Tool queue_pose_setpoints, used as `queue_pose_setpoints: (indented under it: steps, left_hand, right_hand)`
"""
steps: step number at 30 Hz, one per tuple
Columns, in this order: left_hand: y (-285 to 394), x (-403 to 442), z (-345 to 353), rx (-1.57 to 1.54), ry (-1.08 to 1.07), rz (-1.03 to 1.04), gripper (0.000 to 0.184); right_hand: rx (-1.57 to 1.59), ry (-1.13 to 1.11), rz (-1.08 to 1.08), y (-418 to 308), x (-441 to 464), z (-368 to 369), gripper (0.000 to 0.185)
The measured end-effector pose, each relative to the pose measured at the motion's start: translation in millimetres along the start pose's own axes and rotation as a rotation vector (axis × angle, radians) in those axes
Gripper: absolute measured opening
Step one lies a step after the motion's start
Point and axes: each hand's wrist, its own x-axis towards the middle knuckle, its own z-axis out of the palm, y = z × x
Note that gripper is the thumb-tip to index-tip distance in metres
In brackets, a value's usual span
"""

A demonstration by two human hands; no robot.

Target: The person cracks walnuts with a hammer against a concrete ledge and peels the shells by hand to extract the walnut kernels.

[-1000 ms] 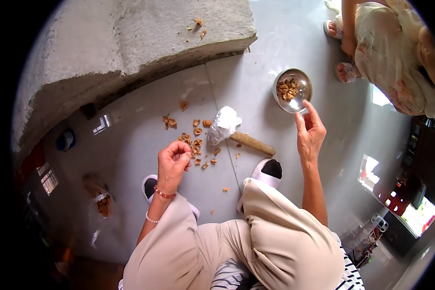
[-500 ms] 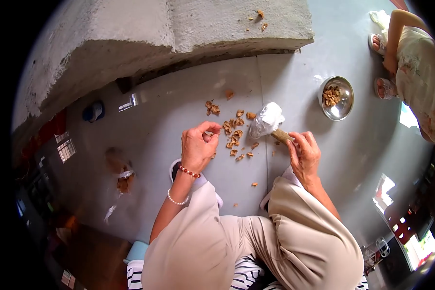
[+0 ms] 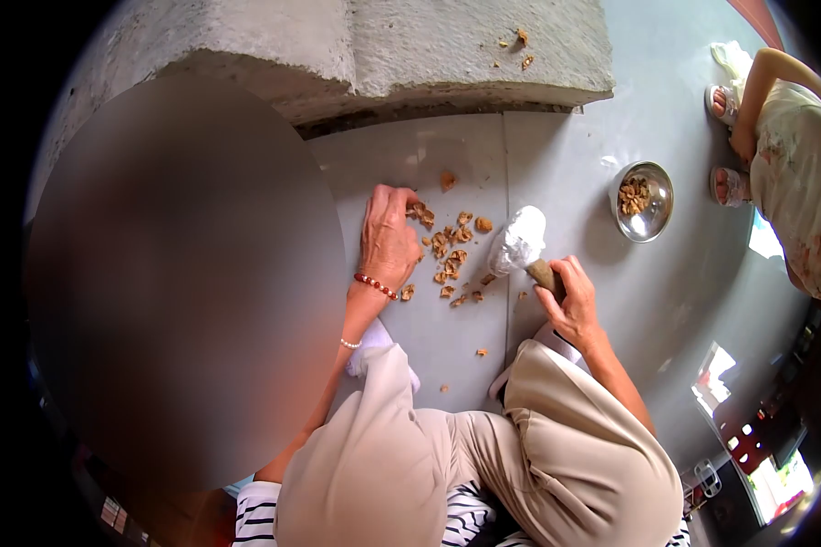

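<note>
Beside the upper-left cluster of cracked walnut shells [image 3: 420,214] on the floor, my left hand [image 3: 388,239] is closed, fingers curled down against the pieces. Its fingertips are hidden, so what they grip does not show. My right hand [image 3: 570,299] is wrapped round the short wooden handle of a hammer [image 3: 520,242]. White plastic covers the hammer's head, which rests on or just above the floor. Between the two hands lie several broken brown walnut shell pieces [image 3: 452,239].
A steel bowl [image 3: 646,226] with walnut pieces stands at the right. Beyond it a person in a pale patterned garment [image 3: 794,182] crouches in sandals. A rough concrete ledge [image 3: 465,55] with a few shell bits runs along the top. A large blurred patch covers the left side.
My left hand has moved forward from in front of my left foot to the upper-left shells. My right hand still holds the hammer, its head now tilted more upright. The view has shifted slightly.
</note>
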Motion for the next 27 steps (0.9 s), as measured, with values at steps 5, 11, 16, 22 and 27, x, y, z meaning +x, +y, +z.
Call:
queue_pose_setpoints:
  steps: [5,11,16,22,27]
  left_hand:
    - [15,-1,-7,-0.056,-0.09,0.003,0.033]
    - [20,50,-1,0.1,0.043,0.247,0.043]
    - [21,51,14,0.128,-0.071,0.322,0.029]
    - [33,18,-8,-0.068,-0.23,0.295,0.023]
    - [26,-44,-32,-0.138,-0.496,0.164,0.018]
  right_hand:
    - [-0.028,0.205,0.097,1,-25,-16,0.028]
    - [-0.347,0.227,0.11,36,-61,-39,0.034]
    - [-0.396,0.241,0.193,65,-78,-37,0.034]
    - [-0.514,0.352,0.078,37,-58,-39,0.042]
    - [-0.187,-0.128,-0.034,0,-46,-6,0.026]
